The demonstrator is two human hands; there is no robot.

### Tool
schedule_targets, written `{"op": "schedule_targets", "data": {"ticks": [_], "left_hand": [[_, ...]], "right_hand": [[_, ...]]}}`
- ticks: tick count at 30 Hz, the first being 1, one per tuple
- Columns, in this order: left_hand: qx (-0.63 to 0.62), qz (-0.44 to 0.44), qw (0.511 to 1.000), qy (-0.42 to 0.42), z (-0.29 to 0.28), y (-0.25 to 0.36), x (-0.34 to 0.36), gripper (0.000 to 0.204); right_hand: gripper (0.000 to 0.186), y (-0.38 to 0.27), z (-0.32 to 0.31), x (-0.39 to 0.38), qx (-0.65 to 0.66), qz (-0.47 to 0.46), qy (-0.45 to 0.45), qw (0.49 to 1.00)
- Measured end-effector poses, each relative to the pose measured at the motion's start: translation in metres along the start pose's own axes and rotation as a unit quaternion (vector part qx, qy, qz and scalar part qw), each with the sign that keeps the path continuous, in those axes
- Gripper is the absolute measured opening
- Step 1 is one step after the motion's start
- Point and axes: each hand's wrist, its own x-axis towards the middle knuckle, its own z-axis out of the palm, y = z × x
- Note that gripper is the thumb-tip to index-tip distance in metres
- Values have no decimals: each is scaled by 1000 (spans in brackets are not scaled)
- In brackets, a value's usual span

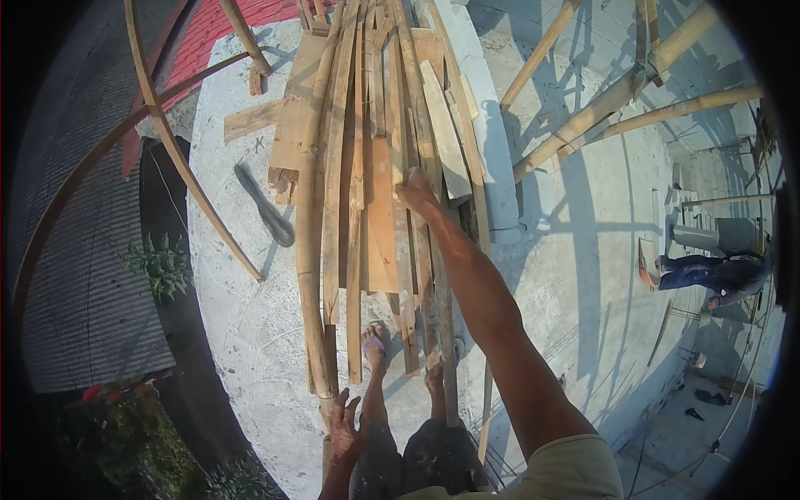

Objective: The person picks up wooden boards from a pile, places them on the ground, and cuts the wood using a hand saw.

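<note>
A long pile of bamboo poles (310,250), wooden battens (356,292) and plywood pieces (380,250) lies lengthwise before me on the pale concrete. My right hand (419,190) reaches across the pile, its fingers closed on one of the wooden strips (398,233) near the middle. At the lower edge my left hand (343,429) is beside the lower end of the leftmost bamboo pole, its fingers apart and slightly bent. My feet in sandals stand at the near end of the pile, partly under the strips. A dark elongated coil (263,203) lies left of the pile.
A corrugated roof (92,275) and plants (167,267) are below the left edge, with red roofing (200,50) at top left. Loose curved strips arch at left. A low white block wall (500,175) runs right of the pile. Bamboo props (608,112) and another person (712,271) are at right.
</note>
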Motion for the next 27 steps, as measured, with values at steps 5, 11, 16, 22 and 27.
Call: {"op": "schedule_targets", "data": {"ticks": [5,11,16,22,27], "left_hand": [[-86,-68,990,-85,-1,-16,-2,49],[-185,-103,969,-131,129,-68,47,65],[-341,-168,916,-126,160,-61,142,62],[-255,-153,938,-175,119,-9,153,32],[-360,-212,902,-111,56,90,137,31]], "right_hand": [[92,-60,-23,-121,358,54,-224,905],[89,-28,-57,-313,418,114,-266,861],[65,-7,6,-401,287,199,-170,921],[66,-23,42,-418,282,213,-82,932],[70,-34,60,-432,338,182,40,922]]}}
